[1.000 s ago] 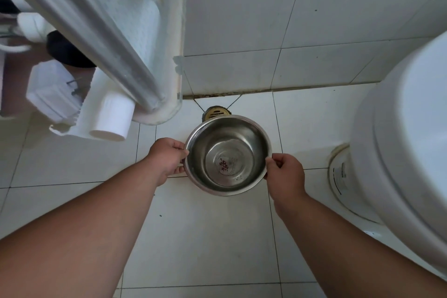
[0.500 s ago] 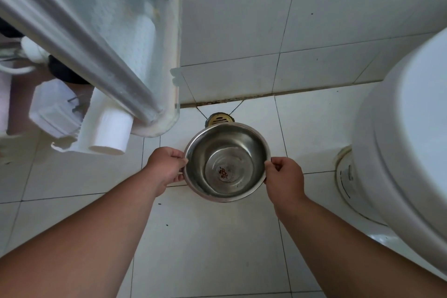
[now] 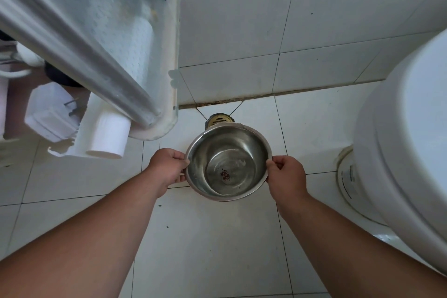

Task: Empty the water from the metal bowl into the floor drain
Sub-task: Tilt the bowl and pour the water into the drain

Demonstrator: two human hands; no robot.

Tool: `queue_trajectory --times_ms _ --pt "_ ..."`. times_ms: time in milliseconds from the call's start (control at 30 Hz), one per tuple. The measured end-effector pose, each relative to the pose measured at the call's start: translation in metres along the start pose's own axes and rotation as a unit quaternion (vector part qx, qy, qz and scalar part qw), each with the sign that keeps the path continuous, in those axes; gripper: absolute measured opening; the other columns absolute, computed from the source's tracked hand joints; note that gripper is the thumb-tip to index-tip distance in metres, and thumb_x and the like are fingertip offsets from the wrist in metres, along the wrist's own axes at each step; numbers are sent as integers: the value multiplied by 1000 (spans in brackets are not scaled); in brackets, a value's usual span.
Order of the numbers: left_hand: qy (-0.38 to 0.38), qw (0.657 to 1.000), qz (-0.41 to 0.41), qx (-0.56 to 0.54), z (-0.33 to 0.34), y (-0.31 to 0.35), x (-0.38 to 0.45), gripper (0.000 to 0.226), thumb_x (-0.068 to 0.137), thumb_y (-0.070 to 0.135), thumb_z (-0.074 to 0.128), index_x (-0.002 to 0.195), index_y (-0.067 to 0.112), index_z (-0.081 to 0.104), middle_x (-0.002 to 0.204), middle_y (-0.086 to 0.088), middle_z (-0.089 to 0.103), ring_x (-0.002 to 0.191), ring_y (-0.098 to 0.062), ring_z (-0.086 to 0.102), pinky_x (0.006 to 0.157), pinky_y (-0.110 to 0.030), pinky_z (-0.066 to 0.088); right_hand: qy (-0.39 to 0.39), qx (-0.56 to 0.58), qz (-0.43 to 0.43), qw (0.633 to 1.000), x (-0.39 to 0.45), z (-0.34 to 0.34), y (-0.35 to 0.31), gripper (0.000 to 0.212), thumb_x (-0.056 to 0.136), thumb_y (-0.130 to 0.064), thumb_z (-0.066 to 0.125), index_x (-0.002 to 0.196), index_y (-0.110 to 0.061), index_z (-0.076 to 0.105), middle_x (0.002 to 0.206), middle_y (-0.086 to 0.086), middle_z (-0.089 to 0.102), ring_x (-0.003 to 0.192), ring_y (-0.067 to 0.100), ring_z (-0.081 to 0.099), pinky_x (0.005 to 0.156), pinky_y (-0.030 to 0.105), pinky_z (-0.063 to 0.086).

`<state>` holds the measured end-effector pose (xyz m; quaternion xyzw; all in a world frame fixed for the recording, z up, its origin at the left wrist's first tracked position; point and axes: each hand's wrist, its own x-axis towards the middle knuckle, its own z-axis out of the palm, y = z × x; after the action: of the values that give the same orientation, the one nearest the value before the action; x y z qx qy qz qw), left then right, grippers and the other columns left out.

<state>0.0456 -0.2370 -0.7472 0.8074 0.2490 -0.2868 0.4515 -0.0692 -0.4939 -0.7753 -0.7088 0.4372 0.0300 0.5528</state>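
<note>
A round metal bowl (image 3: 227, 163) hangs above the white tiled floor, held by its rim on both sides. My left hand (image 3: 168, 168) grips the left rim and my right hand (image 3: 286, 178) grips the right rim. A shallow layer of water and a small cluster of dark red specks lie at the bowl's bottom. The bowl's far rim dips slightly toward the wall. The brass floor drain (image 3: 219, 120) sits just beyond the bowl's far rim, near the wall; the bowl covers its near part.
A white toilet (image 3: 406, 143) fills the right side. A frosted shower door with a metal frame (image 3: 79, 38) and its curved white sill stand at the left. A white pipe end (image 3: 106, 138) and a white box (image 3: 48, 111) lie behind it. A tiled wall (image 3: 266, 19) rises behind the drain.
The bowl in both hands has shifted slightly lower in view, exposing more of the drain, and its far rim has begun to dip. The water inside ripples.
</note>
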Motion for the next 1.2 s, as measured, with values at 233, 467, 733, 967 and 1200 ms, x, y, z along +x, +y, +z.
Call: queue_trajectory --times_ms 233,467,733,967,1200 --pt "10 1000 5 -6 3 1 0 7 101 0 69 105 1 74 111 -29 79 86 -33 71 73 -41 63 -1 4 -5 1000 -1 -1 -4 11 106 -16 66 97 -14 73 85 7 75 91 40 78 84 42 61" --pt "10 1000 14 -18 6 3 1 9 101 -1 67 99 3 75 106 -27 79 86 -33 70 88 -52 65 9 7 -10 1000 0 -4 -6 20 106 -16 67 87 -24 68 83 7 75 89 39 78 85 44 62" --pt "9 999 15 -27 8 2 1 10 103 -2 66 109 -2 73 103 -23 77 86 -33 71 83 -47 64 11 12 -17 1000 1 -6 -7 23 106 -15 65 85 -23 68 70 1 69 67 25 69 62 28 49" --pt "11 1000 14 -15 7 3 0 9 103 -3 65 102 2 73 101 -22 76 85 -32 71 72 -40 63 9 13 -12 1000 -1 -4 -11 11 106 -16 65 101 -13 74 88 7 77 90 37 78 86 43 62" --pt "18 1000 22 3 8 5 0 15 103 -1 65 95 7 75 98 -21 79 84 -31 73 70 -39 65 12 15 -5 1000 -2 -2 -12 11 106 -15 66 102 -12 75 83 4 74 89 38 79 81 37 58"
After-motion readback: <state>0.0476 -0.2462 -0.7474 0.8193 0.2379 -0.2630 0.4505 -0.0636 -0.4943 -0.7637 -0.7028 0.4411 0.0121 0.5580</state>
